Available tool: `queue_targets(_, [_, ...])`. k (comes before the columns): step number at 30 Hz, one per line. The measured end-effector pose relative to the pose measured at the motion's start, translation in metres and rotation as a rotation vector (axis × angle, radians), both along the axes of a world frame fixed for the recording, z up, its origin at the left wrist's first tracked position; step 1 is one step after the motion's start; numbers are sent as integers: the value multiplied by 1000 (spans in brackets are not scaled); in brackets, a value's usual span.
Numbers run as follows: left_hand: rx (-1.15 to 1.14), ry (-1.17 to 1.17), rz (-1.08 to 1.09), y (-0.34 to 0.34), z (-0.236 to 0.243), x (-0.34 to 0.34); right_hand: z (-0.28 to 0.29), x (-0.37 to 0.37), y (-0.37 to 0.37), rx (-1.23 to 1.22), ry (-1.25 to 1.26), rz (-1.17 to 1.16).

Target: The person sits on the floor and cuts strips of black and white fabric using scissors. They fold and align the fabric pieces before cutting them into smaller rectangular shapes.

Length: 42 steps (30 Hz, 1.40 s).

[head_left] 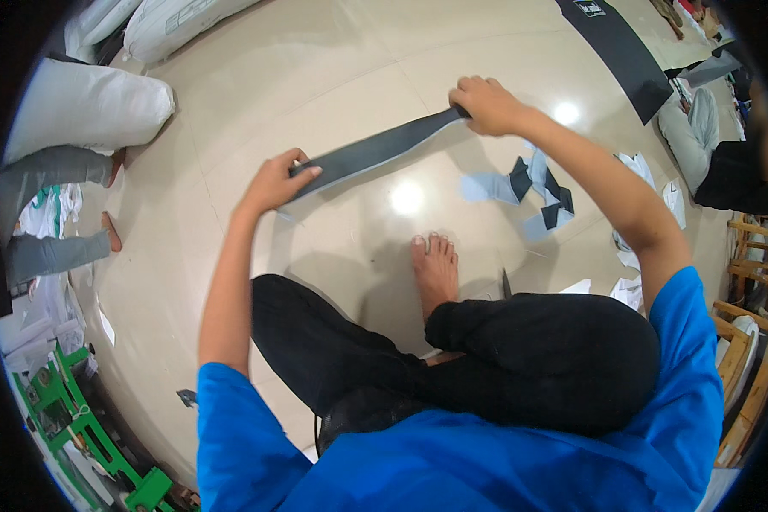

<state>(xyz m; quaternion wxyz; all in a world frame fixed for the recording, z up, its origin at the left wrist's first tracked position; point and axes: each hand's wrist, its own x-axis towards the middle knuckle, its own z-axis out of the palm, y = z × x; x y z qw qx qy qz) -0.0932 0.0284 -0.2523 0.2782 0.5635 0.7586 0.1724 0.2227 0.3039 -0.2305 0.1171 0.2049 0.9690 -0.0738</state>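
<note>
A long dark grey strip with a pale underside is stretched between my two hands above the tiled floor. My left hand grips its left end with the fingers curled round it. The right end is pinched in my right hand. Below my right hand lies a small heap of black and pale blue offcuts on the floor. A thin dark pointed tool shows partly beside my right knee, and my bare foot rests below the strip.
A large black sheet lies at the back right. White sacks are piled at the left, above another person's legs. A seated person is at the right. A green metal frame and wooden racks stand at the sides.
</note>
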Motion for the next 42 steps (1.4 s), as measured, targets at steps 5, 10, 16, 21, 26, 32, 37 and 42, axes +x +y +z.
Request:
queue_targets(5, [203,204,192,-12,-89,-12,-94,46,13,-35,178,-364])
queue_targets(10, [-33,127,569,-54,-89,-11,-139,49,43,-179,395,-879])
queue_targets(16, [-115,148,460,-55,-96,2,-154,34,43,-154,424,-819])
queue_targets(21, [-138,52,474,-58,-101,-14,-151,24,35,-341,493,-928])
queue_targets(26, [-87,-323,610,-45,-99,-25,-166,62,44,-513,747,-1154])
queue_targets(32, [-128,-629,645,-34,-90,-24,-163,76,47,-521,832,-1293])
queue_targets(37, [-130,-726,594,-27,-85,-19,-177,96,62,-445,801,-1300])
queue_targets(42, [-303,-670,569,-25,-75,-13,-174,100,64,-402,748,-1303])
